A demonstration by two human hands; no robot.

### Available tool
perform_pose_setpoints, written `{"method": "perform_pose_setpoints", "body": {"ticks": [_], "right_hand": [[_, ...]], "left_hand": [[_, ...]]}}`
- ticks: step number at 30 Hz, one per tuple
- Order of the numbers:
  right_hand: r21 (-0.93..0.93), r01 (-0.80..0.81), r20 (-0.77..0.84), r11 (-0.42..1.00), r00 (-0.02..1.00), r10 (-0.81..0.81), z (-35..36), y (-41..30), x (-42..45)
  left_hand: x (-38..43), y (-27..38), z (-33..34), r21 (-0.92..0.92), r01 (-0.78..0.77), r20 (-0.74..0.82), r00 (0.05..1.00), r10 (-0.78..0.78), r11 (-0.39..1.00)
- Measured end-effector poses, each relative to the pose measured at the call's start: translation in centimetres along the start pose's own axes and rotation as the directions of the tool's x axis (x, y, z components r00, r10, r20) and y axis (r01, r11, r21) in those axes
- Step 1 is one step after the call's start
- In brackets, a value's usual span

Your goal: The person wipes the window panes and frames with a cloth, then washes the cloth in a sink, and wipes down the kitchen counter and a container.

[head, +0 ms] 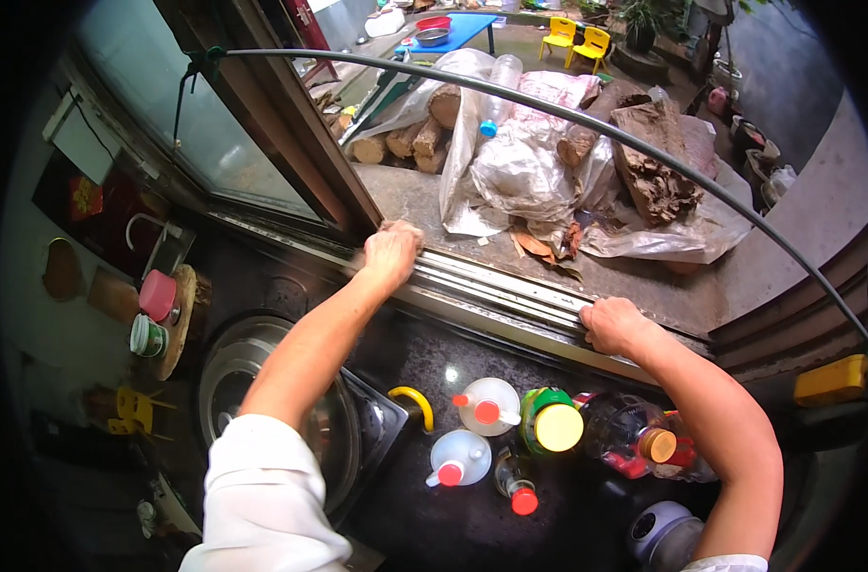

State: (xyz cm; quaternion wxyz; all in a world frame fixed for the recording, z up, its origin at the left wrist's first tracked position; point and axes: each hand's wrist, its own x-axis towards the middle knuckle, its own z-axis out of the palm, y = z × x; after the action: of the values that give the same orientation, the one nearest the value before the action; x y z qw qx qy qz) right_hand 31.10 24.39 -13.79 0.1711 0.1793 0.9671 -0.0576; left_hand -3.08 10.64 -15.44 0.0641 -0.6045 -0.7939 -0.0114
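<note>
My left hand (pixel 391 252) is at the foot of the sliding window's frame (pixel 334 143), on the sill, and looks blurred; a brownish thing, perhaps a cloth, shows at its edge. Further right, my right hand (pixel 615 325) rests with bent fingers on the window track (pixel 505 286). Whether either hand holds anything is hidden. Below the track, on the dark countertop (pixel 419 529), stand two whitish jugs with red caps (pixel 488 406), a jar with a yellow lid (pixel 558 427), a dark bottle with a red cap (pixel 514 475) and a large plastic bottle with an orange cap (pixel 620 429).
A large lidded pan (pixel 219 386) sits left under my forearm, beside a yellow curved hose (pixel 418 404). A grey rod (pixel 548 114) arches across the window opening. Outside lie cut logs (pixel 426 136) and plastic sheeting (pixel 519 171). A yellow container (pixel 830 380) is at far right.
</note>
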Motion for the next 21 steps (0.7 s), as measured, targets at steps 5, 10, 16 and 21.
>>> {"method": "perform_pose_setpoints", "body": {"ticks": [5,10,16,21], "right_hand": [[0.044,-0.060,0.025,0.997,0.998,0.058,0.6,1.0,-0.3],[0.038,-0.036,0.014,0.999,0.999,0.036,1.1,1.6,-0.4],[-0.021,-0.009,0.011,1.000,1.000,0.010,0.4,0.1,0.3],[-0.021,-0.060,0.032,0.998,0.998,0.061,0.6,0.8,-0.1]], "left_hand": [[4.1,2.3,-5.6,-0.853,0.008,-0.006,1.000,-0.024,0.521],[2.3,3.2,-10.7,-0.278,0.140,-0.040,0.987,-0.157,0.950],[-1.7,5.1,-1.8,-0.124,0.150,0.079,0.987,-0.141,0.981],[-0.3,13.5,-2.9,-0.790,-0.096,0.072,0.966,0.248,0.606]]}}
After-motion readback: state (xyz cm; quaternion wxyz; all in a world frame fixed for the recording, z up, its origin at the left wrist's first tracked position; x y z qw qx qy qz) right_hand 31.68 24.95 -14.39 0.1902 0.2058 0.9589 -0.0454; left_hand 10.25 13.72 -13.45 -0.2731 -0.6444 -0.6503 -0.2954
